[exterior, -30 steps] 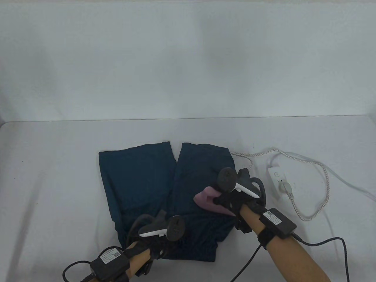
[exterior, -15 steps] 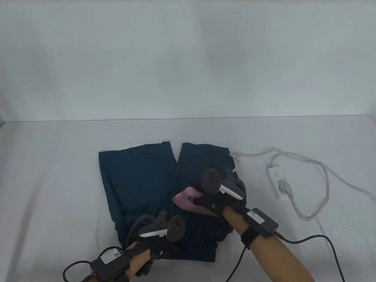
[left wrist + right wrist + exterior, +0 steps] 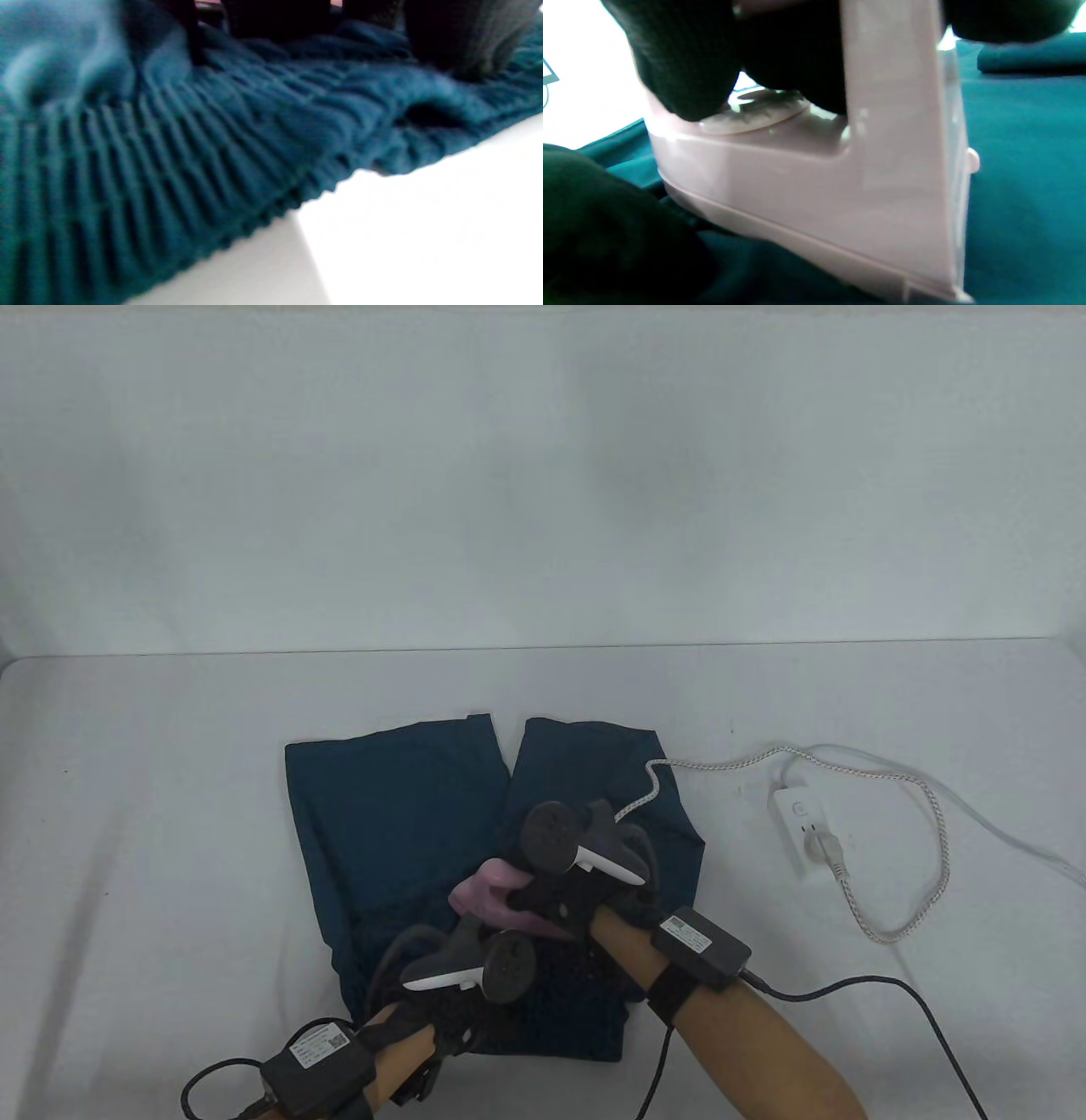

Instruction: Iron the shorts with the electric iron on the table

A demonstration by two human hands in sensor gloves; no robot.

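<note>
A pair of dark teal fabric shorts (image 3: 407,823) lies flat on the white cloth-covered table (image 3: 153,814), legs pointing away from the person and the ribbed elastic waistband (image 3: 140,169) at the near edge. The right hand (image 3: 577,891), in a black sensor glove, grasps the handle of a small pale pink plastic electric iron (image 3: 484,895), its fingers (image 3: 683,63) curled round the handle from above; the iron's flat base rests on the shorts around the crotch, between the two legs and just beyond the waistband. The left hand (image 3: 450,1010) rests on the waistband near the table's front edge, fingertips (image 3: 466,38) touching the gathered fabric, but whether they press flat or pinch it cannot be told. A braided white power cord (image 3: 721,763) runs from the iron across the right leg to a white power strip (image 3: 797,827) lying well to the right of the shorts
</note>
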